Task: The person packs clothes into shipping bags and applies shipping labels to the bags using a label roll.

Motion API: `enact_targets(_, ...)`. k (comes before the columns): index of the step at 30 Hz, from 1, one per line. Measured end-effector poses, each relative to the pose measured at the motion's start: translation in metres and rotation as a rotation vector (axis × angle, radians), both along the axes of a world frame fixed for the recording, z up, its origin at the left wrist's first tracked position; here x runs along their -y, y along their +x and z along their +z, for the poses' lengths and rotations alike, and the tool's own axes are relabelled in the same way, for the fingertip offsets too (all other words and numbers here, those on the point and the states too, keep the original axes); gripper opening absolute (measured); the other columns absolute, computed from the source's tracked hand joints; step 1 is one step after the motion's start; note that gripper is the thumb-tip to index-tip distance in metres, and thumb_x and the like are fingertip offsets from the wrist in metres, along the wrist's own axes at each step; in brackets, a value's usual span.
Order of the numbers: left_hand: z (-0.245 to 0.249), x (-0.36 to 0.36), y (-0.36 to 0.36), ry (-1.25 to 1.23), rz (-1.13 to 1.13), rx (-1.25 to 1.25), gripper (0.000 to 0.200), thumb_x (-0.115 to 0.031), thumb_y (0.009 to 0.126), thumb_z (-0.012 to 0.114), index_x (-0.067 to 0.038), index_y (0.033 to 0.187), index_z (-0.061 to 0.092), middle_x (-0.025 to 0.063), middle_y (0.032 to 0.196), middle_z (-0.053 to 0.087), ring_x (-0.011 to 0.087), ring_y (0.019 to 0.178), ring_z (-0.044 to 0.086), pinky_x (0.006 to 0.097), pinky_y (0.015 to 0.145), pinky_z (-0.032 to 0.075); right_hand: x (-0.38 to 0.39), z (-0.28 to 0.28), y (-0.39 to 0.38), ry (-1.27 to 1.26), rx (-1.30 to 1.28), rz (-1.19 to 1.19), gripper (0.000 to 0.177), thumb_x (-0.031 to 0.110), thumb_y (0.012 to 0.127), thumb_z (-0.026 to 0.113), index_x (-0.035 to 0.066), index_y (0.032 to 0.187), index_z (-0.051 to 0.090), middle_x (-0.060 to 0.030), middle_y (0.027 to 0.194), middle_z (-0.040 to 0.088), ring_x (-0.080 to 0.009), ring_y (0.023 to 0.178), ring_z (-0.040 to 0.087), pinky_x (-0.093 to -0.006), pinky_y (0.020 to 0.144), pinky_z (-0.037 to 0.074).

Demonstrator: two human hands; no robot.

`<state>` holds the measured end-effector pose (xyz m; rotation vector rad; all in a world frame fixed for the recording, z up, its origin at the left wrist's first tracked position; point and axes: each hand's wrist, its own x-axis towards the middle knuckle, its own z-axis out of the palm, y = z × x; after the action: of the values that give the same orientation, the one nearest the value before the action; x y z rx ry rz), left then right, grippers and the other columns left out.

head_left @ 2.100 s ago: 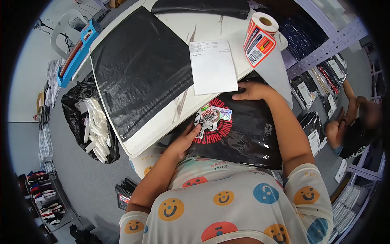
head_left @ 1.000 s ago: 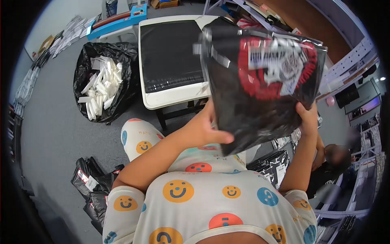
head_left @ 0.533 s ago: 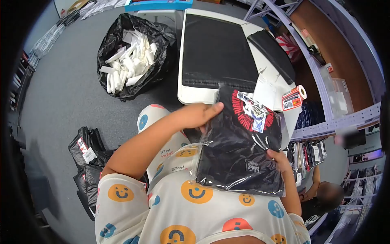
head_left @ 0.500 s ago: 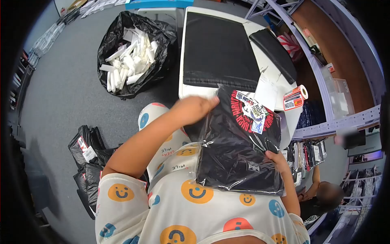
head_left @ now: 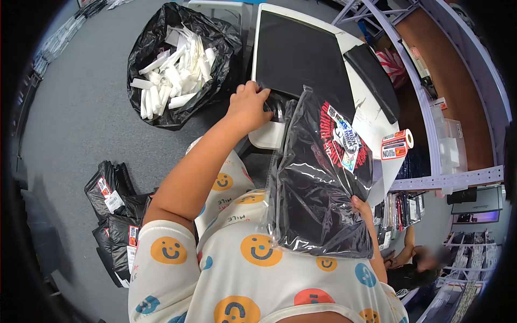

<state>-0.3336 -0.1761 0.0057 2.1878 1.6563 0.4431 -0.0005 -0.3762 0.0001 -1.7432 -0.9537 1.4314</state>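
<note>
A folded black T-shirt in clear plastic (head_left: 318, 199), with a red print and stickers on its front, leans against my body. My right hand (head_left: 364, 209) grips its right edge, thumb on top. My left hand (head_left: 250, 107) is closed at the near left corner of a flat black poly mailer (head_left: 301, 54) on the white table (head_left: 267, 134). The mailer's near edge is crumpled under those fingers, and the packed shirt partly covers it.
A black bin bag (head_left: 215, 32) full of white scraps stands left of the table. Black parcels (head_left: 116, 215) lie on the floor. A folded black mailer stack (head_left: 371, 81) and a label roll (head_left: 397, 144) are at the right. A co-worker (head_left: 417, 264) sits beyond purple shelving (head_left: 447, 181).
My left hand has left the shirt's upper left corner and moved forward onto the mailer's near edge, which is now bunched up. The packed shirt has tilted, still in my right hand.
</note>
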Motion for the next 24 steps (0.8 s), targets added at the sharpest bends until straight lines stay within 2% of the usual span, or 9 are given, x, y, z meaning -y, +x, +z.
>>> enact_targets(3, -0.01, -0.012, -0.003, -0.058, -0.025, 0.3, 0.06, -0.017, 0.074, 0.063, -0.009, 0.128, 0.039, 0.0191, 0.119, 0.047, 0.0319, 0.109, 0.046, 0.0339, 0.091, 0.038, -0.01, 0.008, -0.02, -0.039, -0.003, -0.003, 0.034, 0.033, 0.077, 0.065, 0.005, 0.093, 0.057, 0.0015, 0.078, 0.056, -0.0071, 0.068, 0.051, -0.0209, 0.063, 0.041)
enact_targets(6, -0.002, -0.016, -0.005, -0.026, -0.123, 0.415, 0.061, -0.01, 0.077, 0.059, -0.008, 0.131, 0.032, 0.0225, 0.112, 0.052, 0.0323, 0.105, 0.051, 0.0331, 0.089, 0.039, -0.018, 0.013, -0.032, -0.084, -0.027, 0.009, 0.032, 0.035, 0.078, 0.063, 0.005, 0.088, 0.059, 0.0025, 0.075, 0.055, -0.0062, 0.067, 0.05, -0.0203, 0.063, 0.04)
enact_targets(11, 0.019, -0.013, -0.014, -0.107, -0.144, 0.459, 0.069, -0.011, 0.078, 0.059, -0.009, 0.135, 0.022, 0.0255, 0.111, 0.052, 0.0356, 0.105, 0.05, 0.0346, 0.087, 0.04, -0.03, 0.01, -0.016, -0.156, -0.129, 0.166, 0.032, 0.036, 0.081, 0.06, 0.004, 0.083, 0.06, -0.0005, 0.075, 0.058, -0.0075, 0.068, 0.052, -0.0202, 0.063, 0.04)
enact_targets(14, 0.024, -0.006, -0.016, -0.068, -0.185, 0.449, 0.071, -0.011, 0.077, 0.06, -0.009, 0.136, 0.021, 0.0253, 0.111, 0.052, 0.0358, 0.104, 0.051, 0.0341, 0.087, 0.04, -0.033, 0.025, -0.022, -0.282, -0.243, 0.091, 0.035, 0.037, 0.082, 0.058, 0.002, 0.081, 0.06, -0.0055, 0.078, 0.062, -0.0108, 0.072, 0.058, -0.0215, 0.065, 0.044)
enact_targets(15, 0.031, -0.002, -0.019, -0.093, -0.205, 0.458, 0.07, -0.011, 0.077, 0.059, -0.01, 0.136, 0.021, 0.0247, 0.112, 0.052, 0.0351, 0.104, 0.051, 0.0338, 0.087, 0.04, -0.031, 0.016, -0.014, -0.247, -0.36, 0.061, 0.04, 0.037, 0.084, 0.056, -0.002, 0.088, 0.06, -0.0132, 0.088, 0.063, -0.0161, 0.081, 0.06, -0.0253, 0.071, 0.046)
enact_targets(18, 0.013, 0.0, -0.025, -0.11, -0.28, 0.603, 0.072, -0.006, 0.074, 0.059, -0.007, 0.135, 0.021, 0.0251, 0.109, 0.052, 0.0362, 0.102, 0.051, 0.0364, 0.085, 0.04, -0.034, 0.009, -0.009, -0.198, -0.445, 0.014, 0.041, 0.036, 0.084, 0.054, -0.003, 0.094, 0.057, -0.0143, 0.093, 0.061, -0.0179, 0.086, 0.059, -0.0273, 0.074, 0.046)
enact_targets(22, 0.008, 0.018, -0.029, -0.163, -0.246, 0.537, 0.075, -0.004, 0.072, 0.06, -0.006, 0.135, 0.02, 0.0276, 0.108, 0.052, 0.0381, 0.103, 0.05, 0.0371, 0.087, 0.039, -0.049, 0.006, -0.002, -0.11, -0.557, -0.047, 0.043, 0.034, 0.085, 0.052, -0.005, 0.103, 0.053, -0.0158, 0.1, 0.059, -0.0203, 0.091, 0.058, -0.0299, 0.079, 0.045)
enact_targets(23, 0.009, 0.017, -0.025, -0.239, -0.233, 0.568, 0.076, 0.0, 0.072, 0.061, 0.002, 0.135, 0.019, 0.0229, 0.123, 0.044, 0.026, 0.115, 0.045, 0.0292, 0.094, 0.035, -0.053, 0.004, -0.001, -0.09, -0.603, -0.066, 0.044, 0.034, 0.085, 0.052, -0.005, 0.105, 0.052, -0.0162, 0.102, 0.058, -0.0209, 0.092, 0.057, -0.0306, 0.08, 0.045)
enact_targets(24, 0.008, 0.018, -0.022, -0.193, -0.204, 0.58, 0.075, 0.001, 0.072, 0.06, 0.002, 0.135, 0.018, 0.0225, 0.123, 0.045, 0.0251, 0.113, 0.046, 0.0288, 0.093, 0.036, -0.057, 0.001, 0.0, -0.075, -0.658, -0.084, 0.044, 0.034, 0.086, 0.051, -0.005, 0.107, 0.051, -0.0166, 0.104, 0.058, -0.0215, 0.094, 0.057, -0.0313, 0.082, 0.044)
